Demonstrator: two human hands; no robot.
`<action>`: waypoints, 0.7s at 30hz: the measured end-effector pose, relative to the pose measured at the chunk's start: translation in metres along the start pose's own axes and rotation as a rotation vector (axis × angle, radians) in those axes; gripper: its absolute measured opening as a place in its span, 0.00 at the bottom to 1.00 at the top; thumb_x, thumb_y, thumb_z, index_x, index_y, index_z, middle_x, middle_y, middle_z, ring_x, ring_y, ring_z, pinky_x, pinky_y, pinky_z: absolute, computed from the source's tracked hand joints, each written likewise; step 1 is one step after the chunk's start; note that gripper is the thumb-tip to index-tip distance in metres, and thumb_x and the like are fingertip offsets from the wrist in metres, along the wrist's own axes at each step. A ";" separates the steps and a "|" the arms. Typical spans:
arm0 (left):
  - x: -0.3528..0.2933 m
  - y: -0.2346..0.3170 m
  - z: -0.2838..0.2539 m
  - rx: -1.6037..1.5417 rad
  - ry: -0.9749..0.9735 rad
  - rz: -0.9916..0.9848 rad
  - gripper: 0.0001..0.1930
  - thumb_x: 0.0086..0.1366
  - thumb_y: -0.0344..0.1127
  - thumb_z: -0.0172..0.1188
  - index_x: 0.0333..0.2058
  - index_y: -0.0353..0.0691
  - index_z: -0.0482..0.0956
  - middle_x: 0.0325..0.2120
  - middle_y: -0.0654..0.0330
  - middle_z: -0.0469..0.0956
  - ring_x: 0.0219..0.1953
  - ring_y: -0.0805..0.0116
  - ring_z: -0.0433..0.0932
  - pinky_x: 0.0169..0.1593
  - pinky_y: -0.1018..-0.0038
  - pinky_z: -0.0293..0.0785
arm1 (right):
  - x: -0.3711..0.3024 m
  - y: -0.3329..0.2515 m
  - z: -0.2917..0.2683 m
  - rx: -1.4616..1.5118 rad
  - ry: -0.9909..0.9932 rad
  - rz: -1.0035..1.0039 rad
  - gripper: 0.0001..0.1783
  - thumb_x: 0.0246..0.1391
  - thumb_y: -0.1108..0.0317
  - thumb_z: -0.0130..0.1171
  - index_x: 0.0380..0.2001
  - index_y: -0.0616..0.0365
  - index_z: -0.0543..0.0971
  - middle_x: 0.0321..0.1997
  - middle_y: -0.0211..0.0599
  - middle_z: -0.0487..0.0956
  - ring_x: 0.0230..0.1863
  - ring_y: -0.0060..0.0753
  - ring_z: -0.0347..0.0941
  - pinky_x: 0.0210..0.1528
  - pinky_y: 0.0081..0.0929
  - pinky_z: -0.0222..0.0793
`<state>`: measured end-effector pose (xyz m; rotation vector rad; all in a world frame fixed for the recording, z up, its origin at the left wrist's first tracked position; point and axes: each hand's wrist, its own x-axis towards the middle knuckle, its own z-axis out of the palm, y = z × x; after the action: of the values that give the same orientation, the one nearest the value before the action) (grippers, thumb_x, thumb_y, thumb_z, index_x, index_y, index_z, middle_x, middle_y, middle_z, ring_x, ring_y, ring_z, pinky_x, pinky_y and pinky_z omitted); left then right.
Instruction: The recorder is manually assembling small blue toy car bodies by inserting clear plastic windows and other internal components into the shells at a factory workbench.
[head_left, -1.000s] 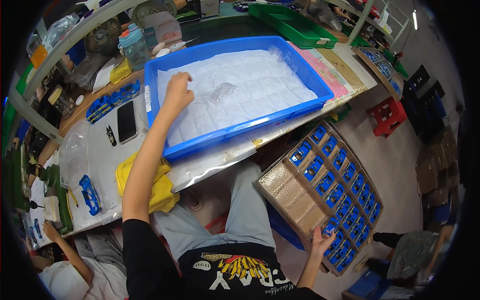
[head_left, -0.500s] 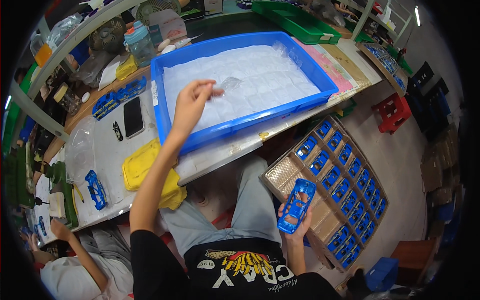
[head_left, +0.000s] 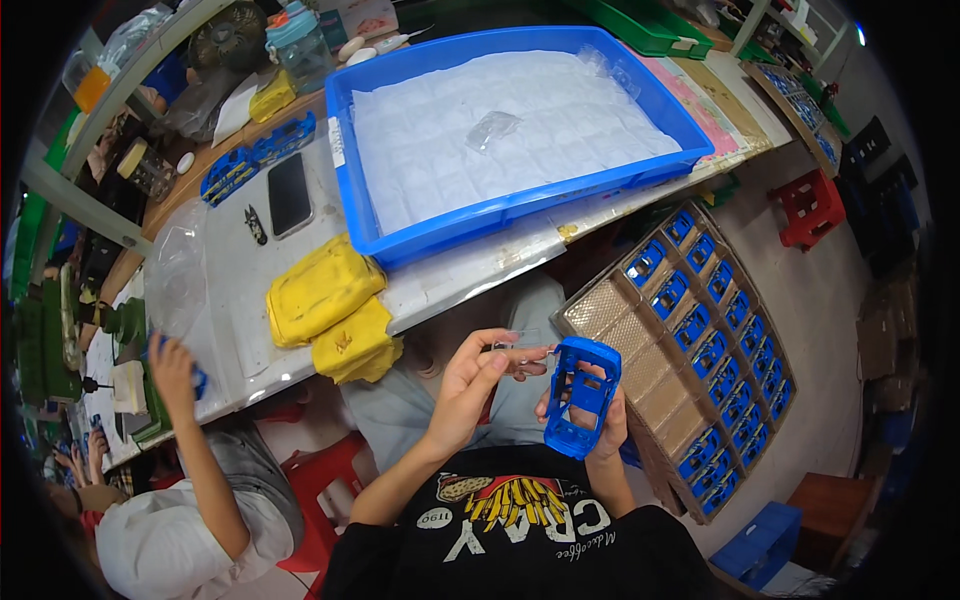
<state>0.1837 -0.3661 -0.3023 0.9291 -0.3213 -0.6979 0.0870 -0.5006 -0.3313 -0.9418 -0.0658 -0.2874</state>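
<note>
The left hand (head_left: 468, 388) pinches a small clear plastic piece (head_left: 521, 338) between thumb and fingers, just beside the blue car shell (head_left: 558, 405). The right hand (head_left: 611, 428) grips that shell from behind, fingers curled around its sides, in front of the person's black shirt (head_left: 520, 540); whether the clear piece touches it, I cannot tell. On the counter (head_left: 470, 288) stands a blue bin (head_left: 530, 203) lined with white sheets, a crumpled clear wrapper (head_left: 493, 130) lying on them. Left of the bin are a folded yellow cloth (head_left: 325, 292) and a dark phone (head_left: 290, 195). To the right, a brown tray (head_left: 612, 325) holds rows of similar blue shells (head_left: 692, 325).
</note>
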 end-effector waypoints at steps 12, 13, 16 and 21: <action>-0.058 0.020 -0.103 1.700 0.752 0.905 0.10 0.46 0.21 0.56 0.30 0.36 0.73 0.31 0.56 0.74 0.37 0.62 0.73 0.39 0.70 0.66 | 0.004 0.019 0.018 0.319 0.335 0.085 0.31 0.53 0.43 0.29 0.49 0.58 0.61 0.39 0.50 0.67 0.26 0.38 0.70 0.26 0.29 0.69; -0.064 0.015 -0.109 1.777 0.535 0.740 0.08 0.46 0.21 0.55 0.28 0.37 0.74 0.30 0.57 0.74 0.37 0.63 0.72 0.40 0.70 0.65 | 0.005 0.021 0.018 0.317 0.337 0.086 0.31 0.53 0.43 0.29 0.49 0.58 0.61 0.39 0.50 0.67 0.26 0.38 0.70 0.26 0.29 0.69; -0.079 0.006 -0.099 1.831 0.116 0.503 0.07 0.46 0.23 0.55 0.26 0.39 0.74 0.29 0.61 0.74 0.37 0.67 0.73 0.40 0.69 0.62 | 0.010 0.027 0.017 0.287 0.341 0.184 0.29 0.54 0.45 0.27 0.47 0.56 0.62 0.38 0.49 0.68 0.25 0.38 0.70 0.26 0.29 0.68; -0.085 -0.006 -0.057 1.743 -0.064 0.753 0.08 0.49 0.30 0.53 0.31 0.42 0.74 0.35 0.61 0.75 0.39 0.68 0.73 0.44 0.73 0.59 | 0.012 0.039 0.015 0.183 0.294 0.213 0.30 0.54 0.45 0.27 0.48 0.57 0.61 0.38 0.50 0.68 0.25 0.37 0.70 0.26 0.28 0.68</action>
<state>0.1492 -0.2763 -0.3369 2.2030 -1.3482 0.4763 0.1098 -0.4697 -0.3516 -0.7102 0.2726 -0.2158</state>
